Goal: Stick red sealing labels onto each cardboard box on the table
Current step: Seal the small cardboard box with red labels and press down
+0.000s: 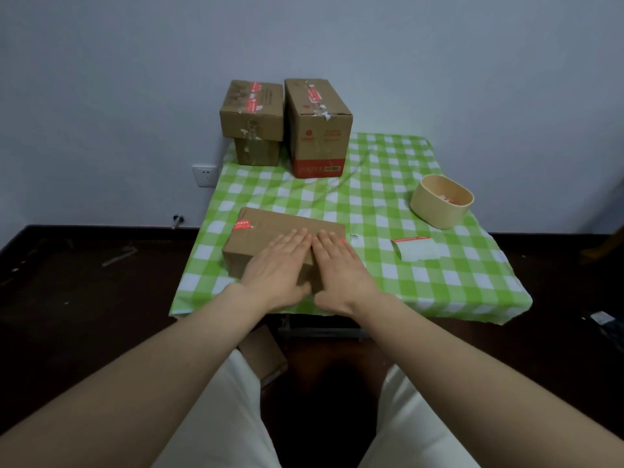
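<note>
The cardboard box (270, 241) lies under the left hand (282, 261) and right hand (337, 265) — both flat, fingers spread. The tan tub (435, 211) holds something red — unclear what.

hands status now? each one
Left hand: open, flat on the near box, holding nothing.
Right hand: open, flat on the same box, holding nothing.

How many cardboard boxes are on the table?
4: a flat brown cardboard box under both hands, two small stacked boxes back left, a tall red-bottomed box beside them.
</note>
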The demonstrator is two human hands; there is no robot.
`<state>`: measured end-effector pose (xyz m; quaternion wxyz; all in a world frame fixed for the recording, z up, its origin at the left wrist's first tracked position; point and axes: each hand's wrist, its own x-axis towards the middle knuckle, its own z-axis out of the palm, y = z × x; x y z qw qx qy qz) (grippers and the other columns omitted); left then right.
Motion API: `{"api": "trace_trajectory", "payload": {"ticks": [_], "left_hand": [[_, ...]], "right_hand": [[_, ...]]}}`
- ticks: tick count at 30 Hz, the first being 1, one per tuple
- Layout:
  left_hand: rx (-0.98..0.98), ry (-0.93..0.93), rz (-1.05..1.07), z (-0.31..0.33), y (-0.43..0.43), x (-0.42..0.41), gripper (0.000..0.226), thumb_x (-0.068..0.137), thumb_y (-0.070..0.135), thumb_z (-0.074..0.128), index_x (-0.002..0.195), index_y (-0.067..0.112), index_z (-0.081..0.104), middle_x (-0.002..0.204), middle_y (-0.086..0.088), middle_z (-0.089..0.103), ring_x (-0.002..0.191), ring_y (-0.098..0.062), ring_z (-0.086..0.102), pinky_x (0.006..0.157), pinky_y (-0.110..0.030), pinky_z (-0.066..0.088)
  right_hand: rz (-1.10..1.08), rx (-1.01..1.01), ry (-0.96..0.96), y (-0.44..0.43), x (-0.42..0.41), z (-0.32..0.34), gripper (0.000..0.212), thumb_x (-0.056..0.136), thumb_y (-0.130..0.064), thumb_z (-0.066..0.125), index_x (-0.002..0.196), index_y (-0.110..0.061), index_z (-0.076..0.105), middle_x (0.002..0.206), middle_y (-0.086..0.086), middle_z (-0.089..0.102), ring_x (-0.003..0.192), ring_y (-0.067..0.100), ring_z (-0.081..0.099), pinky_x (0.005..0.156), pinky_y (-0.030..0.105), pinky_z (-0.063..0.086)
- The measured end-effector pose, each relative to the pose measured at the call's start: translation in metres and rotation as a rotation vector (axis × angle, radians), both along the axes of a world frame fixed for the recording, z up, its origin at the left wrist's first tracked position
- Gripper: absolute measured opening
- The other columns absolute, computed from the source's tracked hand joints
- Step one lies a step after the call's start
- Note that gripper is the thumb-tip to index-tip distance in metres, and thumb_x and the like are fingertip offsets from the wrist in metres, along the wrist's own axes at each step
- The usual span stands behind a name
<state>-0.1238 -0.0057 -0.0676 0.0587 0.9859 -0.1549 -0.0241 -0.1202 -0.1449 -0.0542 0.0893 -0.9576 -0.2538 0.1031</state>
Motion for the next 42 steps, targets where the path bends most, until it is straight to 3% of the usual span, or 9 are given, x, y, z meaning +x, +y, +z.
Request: {"api": "trace_trajectory", "payload": {"ticks": [13, 17, 20, 22, 25, 30, 34, 38, 42], "left_hand": [[0.05, 0.007, 0.048, 0.005, 0.017, -0.001, 0.093, 0.085, 0.05, 0.053, 0.151, 0.014, -0.002, 0.159, -0.003, -0.007, 0.146, -0.013, -0.005, 0.116, -0.027, -0.006], [-0.237, 0.093, 0.136, 0.018, 0.023, 0.003, 0.081, 0.088, 0.038, 0.052, 0.151, 0.014, 0.007, 0.16, -0.001, 0.0, 0.146, -0.014, -0.001, 0.117, -0.029, 0.001], [-0.551, -0.043, 0.501, 0.023, 0.043, 0.01, 0.067, 0.091, 0.029, 0.049, 0.149, 0.012, 0.02, 0.157, -0.006, 0.018, 0.145, -0.024, 0.014, 0.117, -0.041, 0.017], [-0.674, -0.016, 0.735, 0.023, 0.055, 0.015, 0.064, 0.089, 0.036, 0.046, 0.144, 0.009, 0.028, 0.148, -0.015, 0.033, 0.137, -0.032, 0.029, 0.109, -0.048, 0.031], [-0.763, 0.16, 0.843, 0.023, 0.057, 0.013, 0.057, 0.091, 0.033, 0.047, 0.14, 0.007, 0.036, 0.139, -0.014, 0.045, 0.124, -0.032, 0.045, 0.097, -0.036, 0.041], [-0.89, 0.065, 0.763, 0.028, 0.049, 0.008, 0.039, 0.084, 0.018, 0.06, 0.123, 0.013, 0.06, 0.101, -0.001, 0.059, 0.091, -0.019, 0.055, 0.074, -0.026, 0.043], [-1.004, 0.155, 0.732, 0.028, 0.036, 0.001, 0.044, 0.082, 0.016, 0.067, 0.124, 0.008, 0.059, 0.109, -0.007, 0.064, 0.101, -0.023, 0.061, 0.09, -0.037, 0.051], [-1.044, 0.266, 0.705, 0.024, 0.032, -0.007, 0.039, 0.082, 0.011, 0.066, 0.12, 0.004, 0.061, 0.108, -0.007, 0.065, 0.104, -0.022, 0.06, 0.097, -0.041, 0.048], [-1.021, 0.197, 0.716, 0.023, 0.046, -0.001, 0.067, 0.08, 0.014, 0.07, 0.139, 0.004, 0.042, 0.136, -0.011, 0.051, 0.124, -0.021, 0.05, 0.106, -0.038, 0.04]], "right_hand": [[0.024, 0.096, 0.085, -0.03, 0.005, -0.002, 0.097, 0.077, -0.005, 0.055, 0.149, -0.011, -0.01, 0.156, 0.002, -0.02, 0.144, 0.014, -0.017, 0.118, 0.025, -0.002], [-0.222, 0.462, 0.243, -0.027, 0.008, 0.014, 0.084, 0.078, 0.006, 0.043, 0.151, -0.015, 0.006, 0.159, 0.0, 0.0, 0.146, 0.015, 0.001, 0.118, 0.026, 0.007], [-0.434, 0.735, 0.342, -0.029, 0.016, 0.019, 0.082, 0.081, 0.005, 0.043, 0.151, -0.019, 0.008, 0.158, 0.002, 0.011, 0.145, 0.021, 0.013, 0.117, 0.041, 0.021], [-0.436, 0.722, 0.413, -0.027, 0.019, 0.018, 0.081, 0.082, 0.002, 0.05, 0.149, -0.019, 0.011, 0.152, 0.006, 0.027, 0.139, 0.024, 0.029, 0.11, 0.041, 0.034], [-0.396, 0.718, 0.511, -0.017, 0.02, 0.014, 0.065, 0.079, 0.003, 0.056, 0.134, -0.022, 0.031, 0.119, 0.005, 0.058, 0.109, 0.021, 0.056, 0.089, 0.032, 0.051], [-0.445, 0.78, 0.458, -0.022, 0.034, 0.03, 0.053, 0.085, 0.002, 0.052, 0.129, -0.022, 0.034, 0.112, -0.005, 0.05, 0.103, 0.015, 0.047, 0.084, 0.027, 0.039], [-0.5, 0.761, 0.426, -0.037, 0.048, 0.036, 0.053, 0.087, -0.003, 0.049, 0.136, -0.018, 0.036, 0.118, 0.003, 0.05, 0.102, 0.017, 0.043, 0.086, 0.029, 0.035], [-0.49, 0.546, 0.422, -0.041, 0.054, 0.035, 0.052, 0.087, -0.012, 0.052, 0.137, -0.015, 0.036, 0.122, 0.006, 0.048, 0.107, 0.022, 0.044, 0.091, 0.033, 0.038], [-0.382, 0.339, 0.023, -0.027, 0.063, 0.036, 0.063, 0.085, -0.026, 0.059, 0.143, -0.02, 0.036, 0.149, 0.008, 0.032, 0.138, 0.025, 0.027, 0.114, 0.039, 0.023]]}}
